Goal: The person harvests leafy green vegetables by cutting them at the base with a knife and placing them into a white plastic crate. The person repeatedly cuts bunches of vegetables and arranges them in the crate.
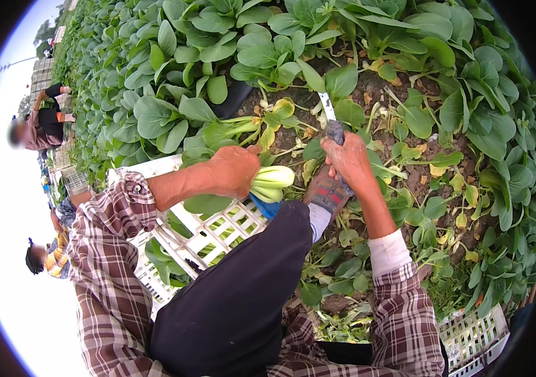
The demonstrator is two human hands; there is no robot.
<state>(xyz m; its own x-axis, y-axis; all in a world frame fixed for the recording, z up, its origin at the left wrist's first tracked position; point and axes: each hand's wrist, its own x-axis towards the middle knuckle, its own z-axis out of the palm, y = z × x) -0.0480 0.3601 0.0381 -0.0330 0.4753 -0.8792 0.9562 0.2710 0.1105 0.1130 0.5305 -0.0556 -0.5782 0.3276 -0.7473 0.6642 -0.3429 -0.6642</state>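
My left hand [236, 171] grips a head of bok choy [275, 181] over a white plastic crate [211, 240]. The pale stalk base points right, and the leaves hang partly hidden behind my wrist. In my right hand [350, 158] is a knife, its handle [335, 132] wrapped in dark grey material. Its narrow blade [327, 106] points away from me, above the soil and close to a green leaf. Through the crate's lattice show more green stalks. A piece of blue material [266, 206] lies at the crate's edge, beside my bent knee.
Dense bok choy plants [154, 85] spread ahead and along the right. Trimmed and yellowed leaves [437, 169] litter the soil near my shoe [327, 193]. Another white crate [475, 339] stands lower right. Two people [44, 122] and stacked crates [41, 75] are at the far left.
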